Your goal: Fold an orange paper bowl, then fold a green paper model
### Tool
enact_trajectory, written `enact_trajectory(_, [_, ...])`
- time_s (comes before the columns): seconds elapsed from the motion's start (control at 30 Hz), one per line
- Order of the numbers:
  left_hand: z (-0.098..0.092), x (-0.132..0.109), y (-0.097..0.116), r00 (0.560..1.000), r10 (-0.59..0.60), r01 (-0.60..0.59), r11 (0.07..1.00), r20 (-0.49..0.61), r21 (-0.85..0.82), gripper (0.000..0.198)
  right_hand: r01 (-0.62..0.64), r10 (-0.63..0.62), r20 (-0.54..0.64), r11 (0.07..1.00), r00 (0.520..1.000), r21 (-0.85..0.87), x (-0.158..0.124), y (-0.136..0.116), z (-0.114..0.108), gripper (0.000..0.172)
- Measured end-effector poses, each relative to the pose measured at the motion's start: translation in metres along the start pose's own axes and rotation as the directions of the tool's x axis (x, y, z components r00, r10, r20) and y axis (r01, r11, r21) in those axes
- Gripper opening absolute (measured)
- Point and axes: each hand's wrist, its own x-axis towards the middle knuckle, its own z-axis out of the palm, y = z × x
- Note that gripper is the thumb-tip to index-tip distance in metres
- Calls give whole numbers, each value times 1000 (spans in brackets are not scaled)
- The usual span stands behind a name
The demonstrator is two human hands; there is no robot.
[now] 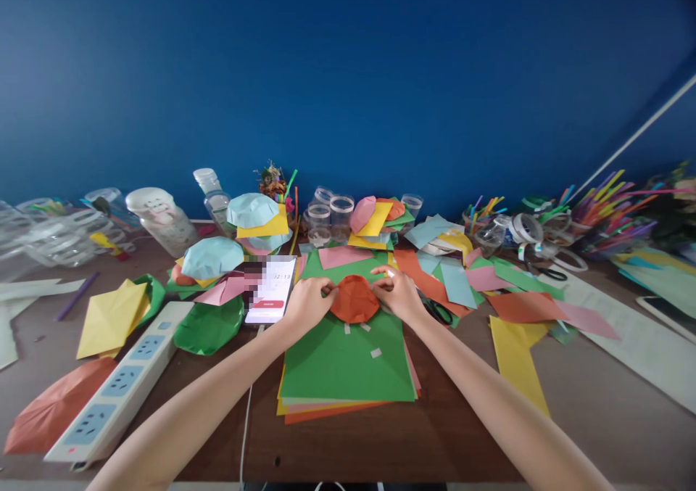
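A round piece of folded orange-red paper (355, 300) is between my hands, over a stack of coloured paper sheets (348, 375) with green on top. My left hand (309, 304) pinches its left edge between thumb and fingers. At the opposite edge my right hand (401, 296) is closed in a pinch, its index finger raised a little. Small white paper scraps (376, 353) lie on the green sheet just below the round paper. Dark-handled scissors (438, 312) lie beside my right hand, partly hidden by paper strips.
Left of the stack lie a lit phone (270, 291) on a cable, a green paper round (209, 326) and a white power strip (122, 382). Cut paper pieces (522, 306) spread to the right. Plastic cups (342, 214) and jars (160, 219) stand along the blue wall.
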Motion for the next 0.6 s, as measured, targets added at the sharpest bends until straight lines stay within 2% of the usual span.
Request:
enact_trajectory(0.27, [-1, -1, 1, 1000, -4, 4, 1000, 4, 24, 19, 80, -99, -76, 972, 992, -221, -6, -4, 4, 28])
enact_trajectory(0.6, [-1, -3, 2, 999, 28, -28, 999, -18, 18, 17, 63, -70, -26, 979, 997, -194, -3, 0, 1, 29])
